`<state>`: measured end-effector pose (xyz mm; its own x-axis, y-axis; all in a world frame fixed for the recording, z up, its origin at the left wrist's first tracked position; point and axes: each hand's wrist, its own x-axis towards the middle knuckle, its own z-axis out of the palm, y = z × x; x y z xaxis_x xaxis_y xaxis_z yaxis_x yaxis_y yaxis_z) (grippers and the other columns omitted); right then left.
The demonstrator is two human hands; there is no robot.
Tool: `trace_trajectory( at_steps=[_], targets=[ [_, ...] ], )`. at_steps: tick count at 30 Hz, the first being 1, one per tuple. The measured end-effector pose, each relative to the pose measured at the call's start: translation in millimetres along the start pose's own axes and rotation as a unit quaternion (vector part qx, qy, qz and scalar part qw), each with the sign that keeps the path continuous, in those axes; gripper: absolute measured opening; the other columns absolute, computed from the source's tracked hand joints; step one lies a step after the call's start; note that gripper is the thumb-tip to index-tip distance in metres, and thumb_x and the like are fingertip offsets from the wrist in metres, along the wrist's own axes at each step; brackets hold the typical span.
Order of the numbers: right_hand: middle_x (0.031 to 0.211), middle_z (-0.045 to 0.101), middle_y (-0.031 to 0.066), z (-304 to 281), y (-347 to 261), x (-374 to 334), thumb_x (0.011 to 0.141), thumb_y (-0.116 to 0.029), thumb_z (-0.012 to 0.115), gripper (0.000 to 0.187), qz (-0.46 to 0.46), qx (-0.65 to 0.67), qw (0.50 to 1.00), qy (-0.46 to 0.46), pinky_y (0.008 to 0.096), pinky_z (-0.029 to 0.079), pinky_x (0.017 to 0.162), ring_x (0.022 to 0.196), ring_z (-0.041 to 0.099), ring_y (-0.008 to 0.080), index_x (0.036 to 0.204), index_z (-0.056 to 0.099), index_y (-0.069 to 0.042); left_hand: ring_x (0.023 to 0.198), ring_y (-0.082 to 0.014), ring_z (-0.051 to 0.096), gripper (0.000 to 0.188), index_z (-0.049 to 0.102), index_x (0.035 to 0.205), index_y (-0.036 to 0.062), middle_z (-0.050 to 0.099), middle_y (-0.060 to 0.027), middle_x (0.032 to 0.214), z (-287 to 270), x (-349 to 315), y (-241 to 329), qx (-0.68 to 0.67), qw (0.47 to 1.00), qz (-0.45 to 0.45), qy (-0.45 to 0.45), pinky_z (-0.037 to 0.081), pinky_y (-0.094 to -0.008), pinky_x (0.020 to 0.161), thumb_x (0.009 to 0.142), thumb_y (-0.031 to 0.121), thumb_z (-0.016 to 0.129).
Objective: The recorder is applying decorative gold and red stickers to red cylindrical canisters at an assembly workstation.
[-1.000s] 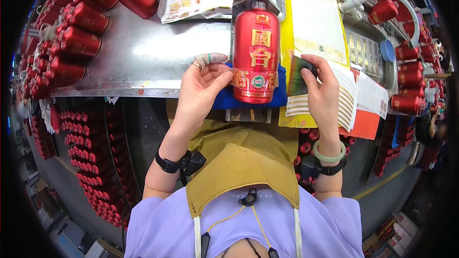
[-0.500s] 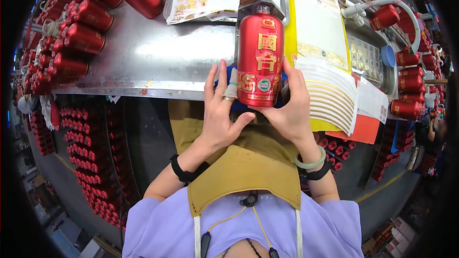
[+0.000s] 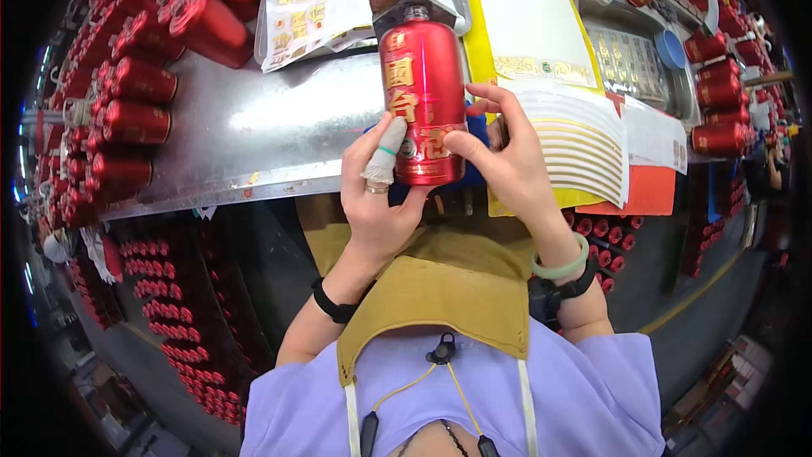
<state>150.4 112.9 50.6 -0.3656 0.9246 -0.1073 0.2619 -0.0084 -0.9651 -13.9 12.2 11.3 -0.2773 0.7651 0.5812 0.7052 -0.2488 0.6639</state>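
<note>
A glossy red bottle with gold characters lies in front of me, its silvery neck against a dark metal stop. Round its lower part runs a gold-patterned label band. My left hand holds its lower left side, a covered forefinger on the front and the thumb by the base. At the lower right, my right hand presses its thumb on the band, with bent fingers at the bottle's side. What supports the bottle underneath is mostly hidden; some blue shows beside it.
A metal worktop spreads to the left, lined with red bottles. Gold sticker sheets lie on a tray behind. To the right are fanned label strips, a yellow sheet and a blue bowl.
The bottle has turned about its length, so its characters now face left. My left hand has closed on its lower side, and my right thumb has come onto the front.
</note>
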Motion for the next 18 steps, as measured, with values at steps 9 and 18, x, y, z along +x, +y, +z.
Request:
trace_trajectory(
  at_steps=[9, 18],
  targets=[
    [0.096, 0.058, 0.001, -4.0, 6.0, -0.2, 0.084, -0.03, 0.086, 0.071, 0.068, 0.08, 0.993, -0.049, 0.0217, 0.044, 0.068, 0.076, 0.047, 0.0048, 0.14, 0.056, 0.002, 0.127, -0.033, 0.063, 0.063, 0.061, 0.141, -0.0002, 0.059, -0.0201, 0.143, 0.2, -10.7, -9.3, -0.004, 1.0, -0.009, -0.025, 0.051, -0.0388, 0.105, 0.081, 0.003, 0.082],
    [0.088, 0.052, -0.0016, -2.4, 1.5, 1.0, 0.086, -0.031, 0.086, 0.074, 0.081, 0.105, 0.989, -0.072, 0.0237, 0.046, 0.073, 0.081, 0.05, 0.0075, 0.142, 0.052, 0.004, 0.132, -0.0405, 0.058, 0.061, 0.061, 0.139, -0.0023, 0.057, -0.0246, 0.145, -2.0, -12.6, -10.9, -0.031, 0.999, -0.02, -0.04, 0.048, -0.0448, 0.11, 0.08, 0.0, 0.08]
  ],
)
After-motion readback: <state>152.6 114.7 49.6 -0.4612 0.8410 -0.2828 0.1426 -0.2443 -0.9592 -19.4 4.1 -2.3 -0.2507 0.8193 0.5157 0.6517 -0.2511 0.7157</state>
